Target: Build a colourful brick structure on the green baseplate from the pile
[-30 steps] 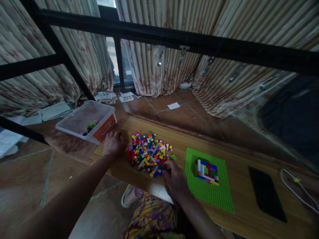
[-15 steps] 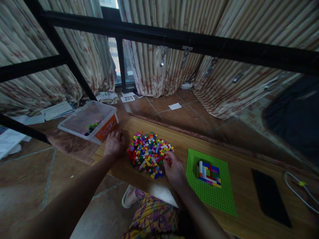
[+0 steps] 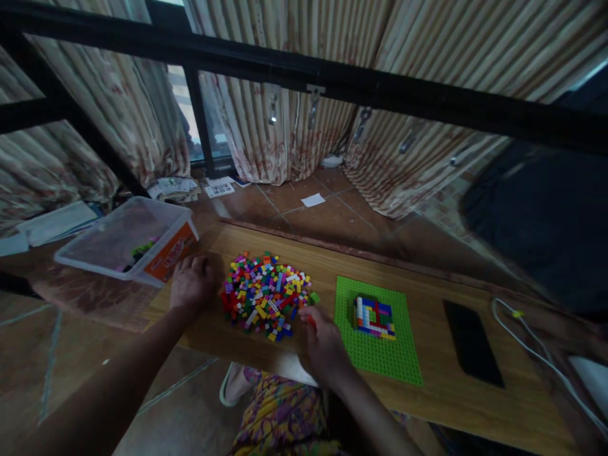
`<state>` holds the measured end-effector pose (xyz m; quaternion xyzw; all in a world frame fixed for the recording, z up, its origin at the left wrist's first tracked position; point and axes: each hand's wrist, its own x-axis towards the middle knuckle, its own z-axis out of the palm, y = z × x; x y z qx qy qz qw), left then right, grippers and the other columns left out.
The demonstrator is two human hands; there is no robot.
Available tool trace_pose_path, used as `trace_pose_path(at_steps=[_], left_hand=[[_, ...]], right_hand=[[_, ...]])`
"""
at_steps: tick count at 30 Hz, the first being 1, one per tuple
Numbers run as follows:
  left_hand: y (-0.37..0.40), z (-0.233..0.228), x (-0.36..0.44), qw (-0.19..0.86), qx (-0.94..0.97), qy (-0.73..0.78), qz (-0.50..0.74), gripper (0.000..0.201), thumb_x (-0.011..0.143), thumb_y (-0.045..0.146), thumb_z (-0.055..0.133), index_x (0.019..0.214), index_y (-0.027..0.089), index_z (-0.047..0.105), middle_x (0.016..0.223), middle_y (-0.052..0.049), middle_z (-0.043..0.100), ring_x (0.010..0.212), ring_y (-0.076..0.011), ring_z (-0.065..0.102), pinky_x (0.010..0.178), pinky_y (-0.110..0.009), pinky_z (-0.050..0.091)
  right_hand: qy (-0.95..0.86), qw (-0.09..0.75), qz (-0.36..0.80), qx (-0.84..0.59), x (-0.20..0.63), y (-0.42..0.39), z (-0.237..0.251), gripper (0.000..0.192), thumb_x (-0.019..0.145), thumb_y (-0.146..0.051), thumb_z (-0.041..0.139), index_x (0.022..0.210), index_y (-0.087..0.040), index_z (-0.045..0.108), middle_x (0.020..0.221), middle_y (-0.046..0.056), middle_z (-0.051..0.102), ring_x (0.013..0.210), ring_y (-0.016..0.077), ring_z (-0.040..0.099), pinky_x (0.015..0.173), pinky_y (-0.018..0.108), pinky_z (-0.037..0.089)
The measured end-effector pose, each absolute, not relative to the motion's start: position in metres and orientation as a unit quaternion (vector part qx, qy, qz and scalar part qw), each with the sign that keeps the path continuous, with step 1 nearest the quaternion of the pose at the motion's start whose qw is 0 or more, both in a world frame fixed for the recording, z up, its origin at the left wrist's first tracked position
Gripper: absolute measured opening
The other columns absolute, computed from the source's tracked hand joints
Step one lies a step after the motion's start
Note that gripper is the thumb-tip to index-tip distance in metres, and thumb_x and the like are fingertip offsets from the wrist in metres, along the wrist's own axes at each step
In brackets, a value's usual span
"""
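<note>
A small multicoloured block is sitting finished on the green baseplate; the brick pile left of it is remaining large. The right hand is pinching a red brick at the pile's near edge. The left hand is resting flat on the worktop.

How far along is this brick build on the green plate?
Early stage. A small multicoloured block already stands on the green baseplate, most of which is bare. The right hand pinches what looks like a red brick beside the loose brick pile; the left hand rests beside it. The pile remains large.
</note>
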<state>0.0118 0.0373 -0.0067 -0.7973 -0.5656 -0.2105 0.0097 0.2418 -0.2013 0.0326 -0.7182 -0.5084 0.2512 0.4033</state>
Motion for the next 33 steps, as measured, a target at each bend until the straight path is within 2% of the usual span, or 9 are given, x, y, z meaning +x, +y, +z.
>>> trace_pose_path(at_steps=[6, 14, 20, 24, 28, 33], left_hand=[[0.038, -0.005, 0.013, 0.014, -0.801, -0.561, -0.21, 0.036, 0.084, 0.03, 0.037, 0.106, 0.013, 0.06, 0.109, -0.019, 0.061, 0.107, -0.0342, 0.054, 0.094, -0.05, 0.043], [0.037, -0.005, 0.013, 0.015, -0.799, -0.566, -0.203, 0.035, 0.084, 0.029, 0.037, 0.105, 0.013, 0.06, 0.109, -0.019, 0.061, 0.107, -0.0339, 0.053, 0.094, -0.049, 0.042], [0.035, -0.005, 0.014, 0.007, -0.789, -0.577, -0.209, 0.033, 0.084, 0.029, 0.039, 0.104, 0.015, 0.06, 0.109, -0.017, 0.06, 0.107, -0.0327, 0.052, 0.093, -0.048, 0.041], [0.035, -0.006, 0.014, -0.006, -0.791, -0.575, -0.211, 0.032, 0.083, 0.028, 0.04, 0.103, 0.013, 0.061, 0.109, -0.018, 0.06, 0.107, -0.0328, 0.052, 0.094, -0.049, 0.041], [0.035, -0.006, 0.014, -0.01, -0.79, -0.572, -0.219, 0.033, 0.082, 0.026, 0.041, 0.105, 0.011, 0.06, 0.11, -0.018, 0.06, 0.108, -0.0315, 0.052, 0.096, -0.046, 0.04], [0.036, -0.008, 0.014, 0.004, -0.79, -0.575, -0.213, 0.034, 0.083, 0.026, 0.041, 0.107, 0.011, 0.06, 0.11, -0.018, 0.06, 0.106, -0.032, 0.052, 0.095, -0.046, 0.041]], right_hand=[[-0.548, 0.366, 0.193, -0.727, 0.241, -0.198, 0.025, 0.028, 0.088, -0.008, 0.036, 0.101, -0.018, 0.059, 0.097, 0.009, 0.062, 0.085, 0.0194, 0.062, 0.075, 0.03, 0.047], [-0.554, 0.392, 0.208, -0.704, 0.243, -0.191, 0.024, 0.029, 0.084, -0.008, 0.043, 0.106, -0.019, 0.059, 0.105, 0.007, 0.06, 0.1, 0.0194, 0.058, 0.09, 0.032, 0.045], [-0.55, 0.398, 0.208, -0.704, 0.249, -0.195, 0.019, 0.025, 0.085, -0.013, 0.048, 0.106, -0.02, 0.061, 0.105, 0.006, 0.061, 0.098, 0.0191, 0.058, 0.087, 0.031, 0.047], [-0.571, 0.389, 0.182, -0.699, 0.253, -0.189, 0.02, 0.023, 0.09, -0.016, 0.045, 0.103, -0.021, 0.063, 0.105, 0.006, 0.061, 0.099, 0.0184, 0.059, 0.088, 0.031, 0.047], [-0.622, 0.334, 0.149, -0.693, 0.26, -0.167, 0.027, 0.027, 0.092, -0.014, 0.043, 0.101, -0.022, 0.067, 0.105, 0.006, 0.06, 0.095, 0.0177, 0.061, 0.085, 0.029, 0.048], [-0.718, 0.196, 0.147, -0.651, 0.269, -0.139, 0.03, 0.031, 0.091, -0.01, 0.044, 0.105, -0.024, 0.067, 0.112, 0.005, 0.058, 0.09, 0.0163, 0.06, 0.076, 0.025, 0.047]])
